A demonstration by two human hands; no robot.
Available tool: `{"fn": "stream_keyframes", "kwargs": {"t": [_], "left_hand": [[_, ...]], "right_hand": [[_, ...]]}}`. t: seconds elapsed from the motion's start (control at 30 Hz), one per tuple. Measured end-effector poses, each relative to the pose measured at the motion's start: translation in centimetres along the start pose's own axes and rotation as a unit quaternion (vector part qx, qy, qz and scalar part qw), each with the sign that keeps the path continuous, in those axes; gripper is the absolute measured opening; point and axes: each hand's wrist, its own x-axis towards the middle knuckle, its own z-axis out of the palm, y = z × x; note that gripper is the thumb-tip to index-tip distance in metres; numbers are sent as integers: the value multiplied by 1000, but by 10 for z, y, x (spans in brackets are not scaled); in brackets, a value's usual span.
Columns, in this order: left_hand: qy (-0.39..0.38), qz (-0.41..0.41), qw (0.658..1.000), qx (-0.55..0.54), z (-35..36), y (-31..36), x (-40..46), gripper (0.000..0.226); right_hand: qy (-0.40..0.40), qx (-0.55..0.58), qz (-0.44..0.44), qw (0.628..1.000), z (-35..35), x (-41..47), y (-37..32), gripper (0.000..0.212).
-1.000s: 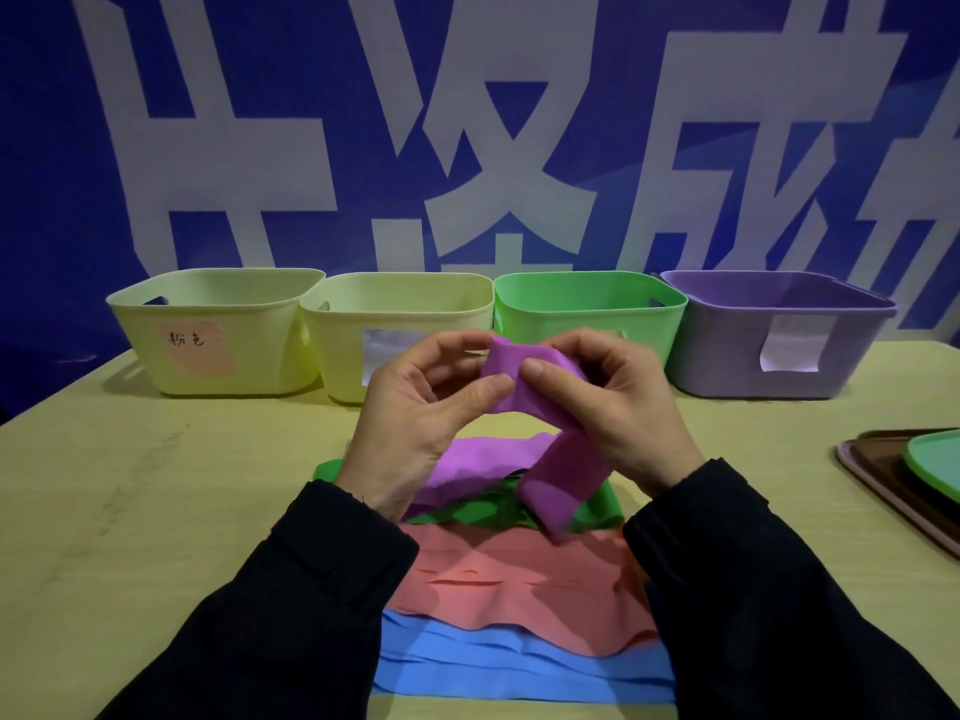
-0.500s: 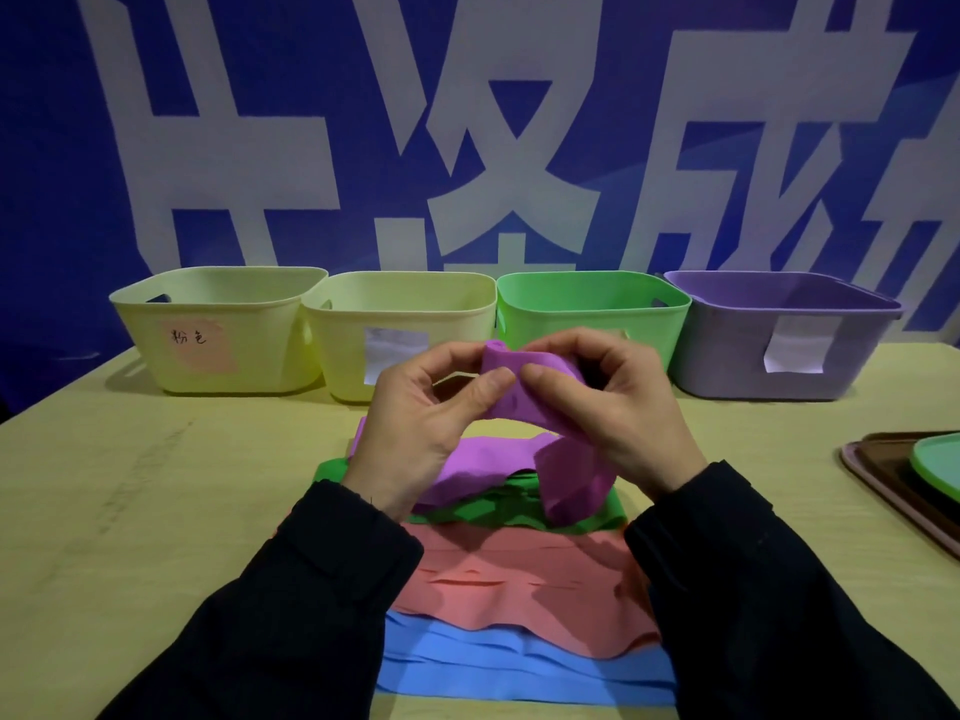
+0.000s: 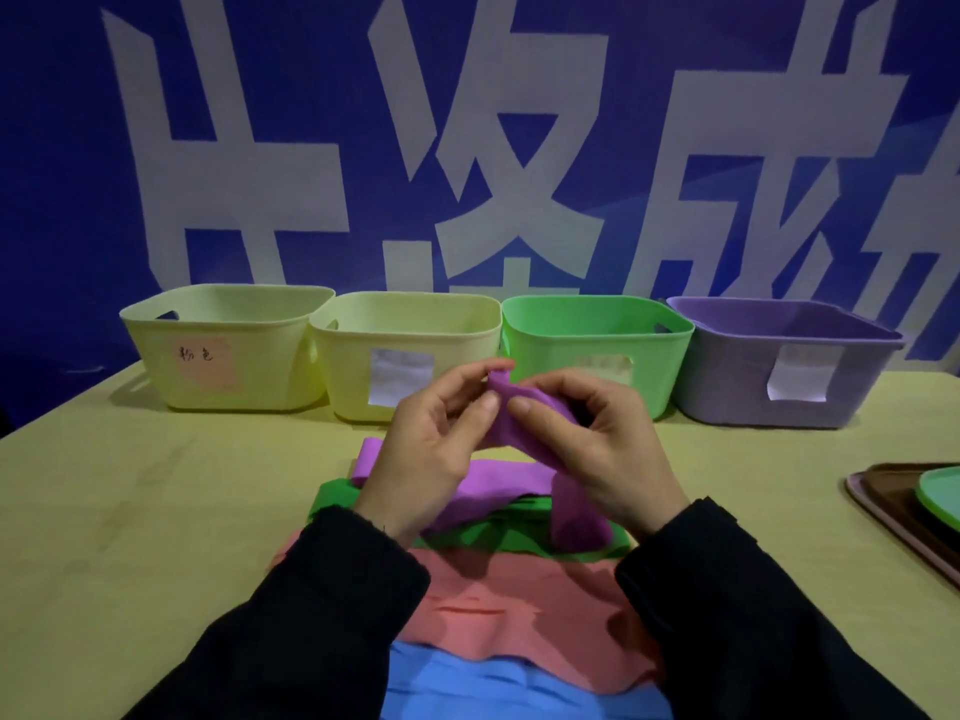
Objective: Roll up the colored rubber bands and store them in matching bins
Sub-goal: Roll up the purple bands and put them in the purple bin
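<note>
Left hand and right hand, both pinching the purple band above the band pile; bare table at nine o'clock; purple bin at two o'clock.

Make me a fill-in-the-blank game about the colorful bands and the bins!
1. Both hands, left hand and right hand, are holding the ____ band.
2. The bin farthest right is colored ____.
3. The flat band nearest the person, below the salmon-red band, is ____.
4. The number of bins standing in the row is ____.

Missing words: purple; purple; blue; four
</note>
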Motion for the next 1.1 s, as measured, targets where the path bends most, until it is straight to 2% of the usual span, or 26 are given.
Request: {"fn": "stream_keyframes", "kwargs": {"t": [0.17,0.33,0.5,0.7,0.9,1.0,1.1], "left_hand": [[26,6,1000,9,1,4,0,31],[43,5,999,10,-3,3,2,29],[31,4,999,2,-4,5,2,28],[4,9,1000,25,-3,4,0,22],[34,10,999,21,-6,7,2,30],[40,7,998,50,-11,5,3,22],[31,13,997,64,-14,2,3,27]], "right_hand": [[0,13,6,1000,0,-3,-4,14],[15,14,25,999,-4,1,0,11],[14,24,55,998,-18,3,3,11],[26,-66,9,997,-15,4,6,14],[-6,-64,9,998,-17,3,7,12],[-48,-47,56,996,-23,3,7,15],[-49,-16,85,995,-27,4,7,19]]}}
